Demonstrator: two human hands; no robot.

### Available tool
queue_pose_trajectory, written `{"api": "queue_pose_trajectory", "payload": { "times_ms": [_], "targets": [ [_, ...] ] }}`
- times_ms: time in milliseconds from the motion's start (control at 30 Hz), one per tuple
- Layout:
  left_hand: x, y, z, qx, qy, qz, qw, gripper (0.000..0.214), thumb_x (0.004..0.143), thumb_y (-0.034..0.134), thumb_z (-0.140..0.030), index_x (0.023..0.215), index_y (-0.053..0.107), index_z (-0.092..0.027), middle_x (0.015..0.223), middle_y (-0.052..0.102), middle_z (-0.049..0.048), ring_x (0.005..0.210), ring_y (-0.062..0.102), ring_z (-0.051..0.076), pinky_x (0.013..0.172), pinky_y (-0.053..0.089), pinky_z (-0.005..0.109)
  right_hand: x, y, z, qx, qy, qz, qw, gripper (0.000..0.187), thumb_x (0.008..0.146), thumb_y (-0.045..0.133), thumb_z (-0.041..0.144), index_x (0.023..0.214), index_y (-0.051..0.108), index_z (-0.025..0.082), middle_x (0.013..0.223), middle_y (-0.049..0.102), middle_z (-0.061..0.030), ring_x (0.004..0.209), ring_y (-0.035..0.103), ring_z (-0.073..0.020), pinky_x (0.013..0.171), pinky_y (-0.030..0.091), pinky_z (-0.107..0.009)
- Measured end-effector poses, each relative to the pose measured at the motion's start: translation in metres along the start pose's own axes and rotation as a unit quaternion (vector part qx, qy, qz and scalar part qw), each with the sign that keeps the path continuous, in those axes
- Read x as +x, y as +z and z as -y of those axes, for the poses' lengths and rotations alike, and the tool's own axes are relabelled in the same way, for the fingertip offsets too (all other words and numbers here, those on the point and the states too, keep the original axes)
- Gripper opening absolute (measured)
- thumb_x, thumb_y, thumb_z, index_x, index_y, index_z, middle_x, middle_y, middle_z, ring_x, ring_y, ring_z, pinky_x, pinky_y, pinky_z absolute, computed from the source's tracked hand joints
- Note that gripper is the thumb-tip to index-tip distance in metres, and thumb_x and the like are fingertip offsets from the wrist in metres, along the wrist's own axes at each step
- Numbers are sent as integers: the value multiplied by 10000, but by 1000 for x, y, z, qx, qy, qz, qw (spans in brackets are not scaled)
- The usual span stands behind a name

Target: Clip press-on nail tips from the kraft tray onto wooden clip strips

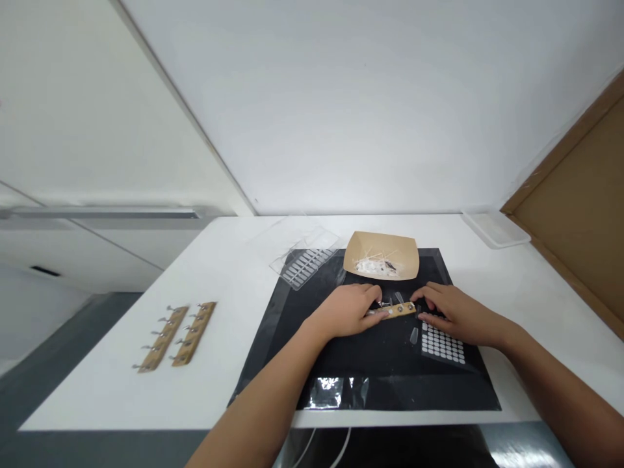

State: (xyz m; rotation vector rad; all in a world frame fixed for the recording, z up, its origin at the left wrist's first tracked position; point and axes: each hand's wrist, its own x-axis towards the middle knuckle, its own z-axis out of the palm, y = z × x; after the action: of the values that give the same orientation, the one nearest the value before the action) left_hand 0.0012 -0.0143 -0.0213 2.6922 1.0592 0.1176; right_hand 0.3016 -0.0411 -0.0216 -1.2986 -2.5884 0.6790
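Note:
A narrow wooden strip (403, 309) with round metal pieces along it lies on the black mat. My left hand (348, 309) is closed on its left part, the thumb along the near edge and the fingers over the far side. My right hand (453, 313) is at the strip's right end, index fingertip and thumb curled around that end. Clear nail tips are close by: one nail tip (399, 298) behind the strip, another nail tip (414, 336) in front of it. Under and beside my right hand is a dark sheet of white round stickers (442, 343).
A cardboard tray (355, 250) with white scraps and thin sticks stands behind my hands. A clear case of nail tips (306, 266) lies back left. Two wooden strips with metal stands (163, 339) are on the left. A white plastic tray (496, 229) sits back right, near a brown panel (580, 195).

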Motion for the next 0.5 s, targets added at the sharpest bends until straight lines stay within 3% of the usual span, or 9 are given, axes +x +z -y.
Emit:
{"api": "queue_pose_trajectory", "payload": {
  "times_ms": [500],
  "targets": [
    [-12,-8,-22,45,-46,28,998,308,1061,497,-444,1166,585,-168,1100,677,110,983,670,282,847,533,401,0,-7,0,0,8,25,1000,307,1050,550,426,1315,592,276,997,637,-50,857,613,-219,755,473,-354]
  ]
}}
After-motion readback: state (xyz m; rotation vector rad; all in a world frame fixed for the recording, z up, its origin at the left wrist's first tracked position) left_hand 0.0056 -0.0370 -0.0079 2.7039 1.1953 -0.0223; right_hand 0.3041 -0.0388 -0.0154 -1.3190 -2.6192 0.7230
